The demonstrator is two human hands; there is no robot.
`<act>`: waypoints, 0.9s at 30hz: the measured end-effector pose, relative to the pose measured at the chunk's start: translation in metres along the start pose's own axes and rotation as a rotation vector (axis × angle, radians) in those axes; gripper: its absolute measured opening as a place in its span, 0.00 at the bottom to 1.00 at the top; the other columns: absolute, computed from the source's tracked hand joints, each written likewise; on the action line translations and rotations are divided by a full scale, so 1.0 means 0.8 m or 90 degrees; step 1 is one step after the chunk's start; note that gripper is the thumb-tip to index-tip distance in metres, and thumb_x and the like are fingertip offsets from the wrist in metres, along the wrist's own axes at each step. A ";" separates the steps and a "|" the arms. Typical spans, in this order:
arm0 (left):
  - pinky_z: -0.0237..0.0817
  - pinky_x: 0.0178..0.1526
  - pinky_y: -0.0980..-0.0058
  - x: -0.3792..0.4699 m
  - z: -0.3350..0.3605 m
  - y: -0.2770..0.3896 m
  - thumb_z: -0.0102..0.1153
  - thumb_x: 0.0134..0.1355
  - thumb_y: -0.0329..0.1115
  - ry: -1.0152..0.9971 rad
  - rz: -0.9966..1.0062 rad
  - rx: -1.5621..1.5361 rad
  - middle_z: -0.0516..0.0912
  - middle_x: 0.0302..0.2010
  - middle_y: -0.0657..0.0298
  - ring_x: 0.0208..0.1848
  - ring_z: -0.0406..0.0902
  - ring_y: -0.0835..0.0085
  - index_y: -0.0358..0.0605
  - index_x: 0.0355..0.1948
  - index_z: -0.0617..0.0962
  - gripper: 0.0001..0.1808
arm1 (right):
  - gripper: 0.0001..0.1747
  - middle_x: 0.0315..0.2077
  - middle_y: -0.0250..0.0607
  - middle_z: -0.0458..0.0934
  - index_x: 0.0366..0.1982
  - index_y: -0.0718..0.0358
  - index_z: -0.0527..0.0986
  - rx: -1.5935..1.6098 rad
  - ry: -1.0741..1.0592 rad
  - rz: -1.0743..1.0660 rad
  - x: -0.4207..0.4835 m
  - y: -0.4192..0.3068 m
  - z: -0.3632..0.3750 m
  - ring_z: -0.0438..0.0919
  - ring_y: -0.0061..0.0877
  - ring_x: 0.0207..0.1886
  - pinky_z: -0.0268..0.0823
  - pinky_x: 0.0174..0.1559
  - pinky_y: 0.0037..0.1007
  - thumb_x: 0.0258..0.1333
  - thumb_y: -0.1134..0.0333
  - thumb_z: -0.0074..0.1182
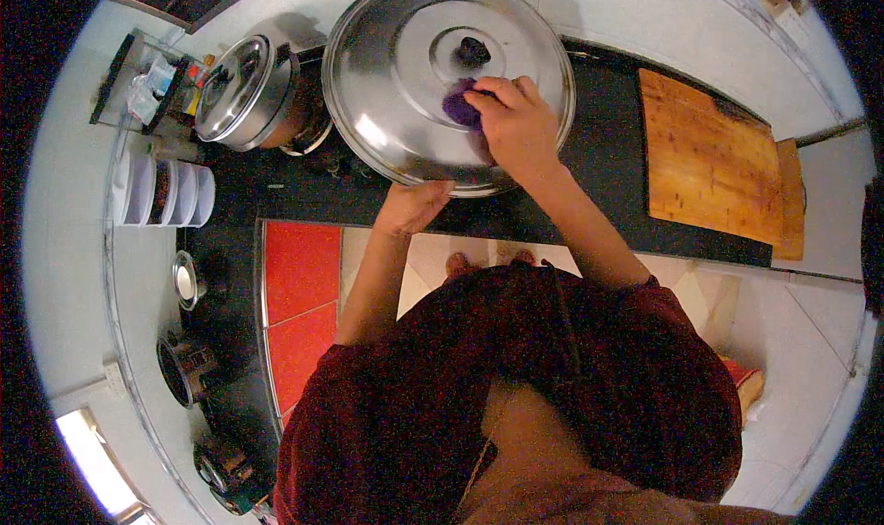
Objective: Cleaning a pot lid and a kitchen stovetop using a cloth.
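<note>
A large round metal lid (pixel 366 62) with a black knob (pixel 474 51) at its centre fills the upper middle of the view, its domed side facing me. My left hand (pixel 413 206) grips the lid's near rim from below, fingers hidden behind it. In my right hand (pixel 519 121) a dark purple cloth or scrubbing pad (pixel 461 103) is pinched and pressed against the dome, just on my side of the knob. What lies behind the lid is hidden.
Left of the lid stands a metal pot (pixel 266 117) with its own shiny lid. A wooden board (pixel 711 155) lies on the black counter (pixel 601 138) at the right. Clear-sided containers (pixel 166 192) line the left wall, with more pots (pixel 183 369) farther along. Red cabinet doors (pixel 302 273) sit below.
</note>
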State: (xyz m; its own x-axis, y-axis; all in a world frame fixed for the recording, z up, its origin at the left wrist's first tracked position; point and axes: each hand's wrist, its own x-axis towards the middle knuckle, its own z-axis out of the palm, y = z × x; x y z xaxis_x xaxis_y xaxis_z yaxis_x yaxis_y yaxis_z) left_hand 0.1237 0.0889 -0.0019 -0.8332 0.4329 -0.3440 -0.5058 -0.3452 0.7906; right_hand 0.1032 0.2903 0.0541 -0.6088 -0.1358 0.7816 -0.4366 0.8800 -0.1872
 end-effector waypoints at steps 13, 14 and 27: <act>0.71 0.27 0.75 -0.002 0.023 0.028 0.59 0.49 0.17 0.055 0.070 -0.132 0.75 0.38 0.62 0.33 0.75 0.67 0.45 0.47 0.71 0.24 | 0.16 0.41 0.33 0.76 0.38 0.53 0.79 -0.033 0.095 0.179 -0.023 0.088 -0.025 0.74 0.36 0.43 0.69 0.44 0.36 0.42 0.71 0.57; 0.71 0.27 0.75 0.007 0.009 0.024 0.59 0.49 0.17 0.040 0.093 -0.140 0.75 0.38 0.62 0.32 0.75 0.67 0.45 0.47 0.71 0.24 | 0.18 0.41 0.35 0.76 0.39 0.53 0.78 0.003 0.087 0.148 -0.018 0.082 -0.029 0.73 0.37 0.44 0.68 0.48 0.35 0.40 0.72 0.58; 0.74 0.40 0.67 0.017 -0.030 0.017 0.58 0.47 0.15 0.005 0.098 -0.156 0.77 0.41 0.57 0.40 0.77 0.62 0.45 0.49 0.71 0.27 | 0.16 0.41 0.38 0.75 0.35 0.55 0.76 0.053 -0.057 0.188 -0.045 0.070 -0.010 0.73 0.38 0.47 0.70 0.46 0.35 0.39 0.71 0.60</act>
State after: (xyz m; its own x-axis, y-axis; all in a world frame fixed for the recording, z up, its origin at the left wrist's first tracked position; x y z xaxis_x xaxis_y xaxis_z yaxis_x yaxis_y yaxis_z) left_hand 0.0999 0.0703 -0.0076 -0.9055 0.3539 -0.2343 -0.4117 -0.5979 0.6878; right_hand 0.1058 0.3484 0.0203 -0.7715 0.0776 0.6314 -0.2829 0.8472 -0.4498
